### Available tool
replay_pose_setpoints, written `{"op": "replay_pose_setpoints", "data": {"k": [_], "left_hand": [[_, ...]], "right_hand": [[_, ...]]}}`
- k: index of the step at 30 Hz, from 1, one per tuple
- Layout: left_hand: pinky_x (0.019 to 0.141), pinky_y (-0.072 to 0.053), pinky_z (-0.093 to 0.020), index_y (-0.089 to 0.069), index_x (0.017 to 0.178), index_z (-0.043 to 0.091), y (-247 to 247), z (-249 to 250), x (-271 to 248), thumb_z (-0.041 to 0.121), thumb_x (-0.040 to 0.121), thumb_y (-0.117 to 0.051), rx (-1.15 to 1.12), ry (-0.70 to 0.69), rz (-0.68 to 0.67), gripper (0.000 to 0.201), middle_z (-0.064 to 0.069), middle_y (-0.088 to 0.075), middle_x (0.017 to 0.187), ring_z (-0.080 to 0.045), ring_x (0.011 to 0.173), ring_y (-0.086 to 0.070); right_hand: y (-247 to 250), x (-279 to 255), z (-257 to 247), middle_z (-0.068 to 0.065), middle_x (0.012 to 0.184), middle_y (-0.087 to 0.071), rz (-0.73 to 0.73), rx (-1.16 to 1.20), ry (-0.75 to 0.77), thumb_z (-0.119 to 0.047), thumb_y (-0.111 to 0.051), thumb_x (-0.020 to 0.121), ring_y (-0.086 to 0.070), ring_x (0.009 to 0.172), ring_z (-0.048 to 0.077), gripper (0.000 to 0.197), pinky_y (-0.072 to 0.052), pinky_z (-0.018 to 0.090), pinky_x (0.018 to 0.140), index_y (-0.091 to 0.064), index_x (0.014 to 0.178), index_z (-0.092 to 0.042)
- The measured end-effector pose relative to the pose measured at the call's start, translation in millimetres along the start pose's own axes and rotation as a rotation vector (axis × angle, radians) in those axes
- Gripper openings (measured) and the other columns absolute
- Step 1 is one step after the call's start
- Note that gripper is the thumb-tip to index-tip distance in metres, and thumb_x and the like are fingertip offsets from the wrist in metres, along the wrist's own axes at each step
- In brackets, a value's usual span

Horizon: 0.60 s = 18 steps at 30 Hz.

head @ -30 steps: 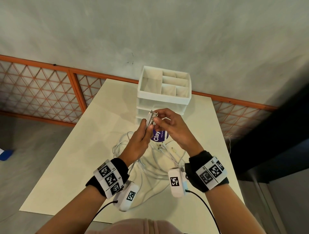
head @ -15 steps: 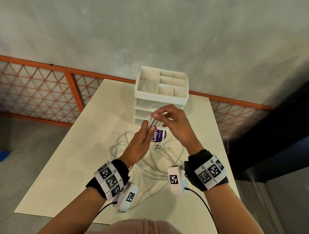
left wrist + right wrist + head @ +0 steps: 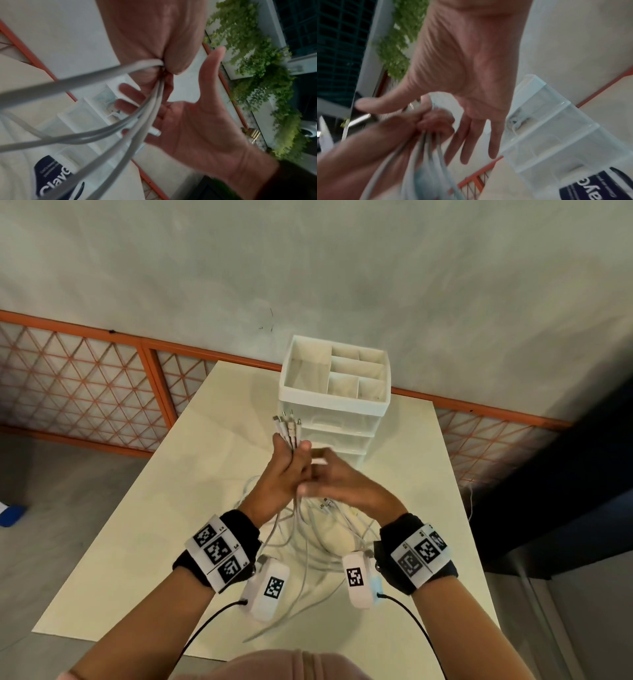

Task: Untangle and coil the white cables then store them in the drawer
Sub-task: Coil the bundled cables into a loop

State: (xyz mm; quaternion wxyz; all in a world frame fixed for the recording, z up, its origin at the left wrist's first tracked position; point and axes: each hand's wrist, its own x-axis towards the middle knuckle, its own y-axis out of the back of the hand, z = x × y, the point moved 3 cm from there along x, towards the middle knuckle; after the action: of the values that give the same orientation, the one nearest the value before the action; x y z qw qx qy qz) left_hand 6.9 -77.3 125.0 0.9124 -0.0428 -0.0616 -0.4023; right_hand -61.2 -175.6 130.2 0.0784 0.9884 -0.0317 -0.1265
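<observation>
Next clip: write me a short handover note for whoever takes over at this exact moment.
Left hand: grips a bunch of white cables just below their plugs, which stick up above the grip.
Right hand: open, fingers straight, beside the left; holds nothing.
The cables' lengths hang to the table in a loose tangle.
Drawer unit stands behind, drawers shut.
Done: ends gathered.
Left: untangle, coil, open a drawer, store.

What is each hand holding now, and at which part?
The left hand grips the white cables just below their plug ends. The right hand is open, holding nothing.
</observation>
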Motion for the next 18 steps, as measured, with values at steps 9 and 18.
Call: {"op": "replay_pose_setpoints", "data": {"k": [9,18], "left_hand": [[0.061,-0.041,-0.023,-0.023,0.088,0.018,11.0,7.2,11.3,0.040,0.095,-0.039,-0.051,-0.057,0.035,0.028,0.004,-0.031,0.070,-0.007,0.059,-0.033],[0.064,-0.056,-0.026,-0.047,0.091,0.006,36.5,-5.0,14.6,0.016,0.096,-0.051,-0.103,-0.058,0.352,0.012,0.005,-0.062,0.057,-0.012,0.061,-0.066]], "right_hand": [[-27.4,14.1,19.4,0.000,0.074,-0.069,-0.126,-0.053,0.071,-0.003,-0.056,0.090,-0.069,0.087,0.019,0.015,-0.050,0.021,0.089,-0.069,0.086,-0.010],[23.3,9.5,2.7,-0.010,0.050,-0.052,0.073,-0.385,0.100,-0.033,-0.047,0.098,-0.055,0.050,0.007,0.033,-0.046,0.025,0.065,-0.052,0.069,-0.018]]}}
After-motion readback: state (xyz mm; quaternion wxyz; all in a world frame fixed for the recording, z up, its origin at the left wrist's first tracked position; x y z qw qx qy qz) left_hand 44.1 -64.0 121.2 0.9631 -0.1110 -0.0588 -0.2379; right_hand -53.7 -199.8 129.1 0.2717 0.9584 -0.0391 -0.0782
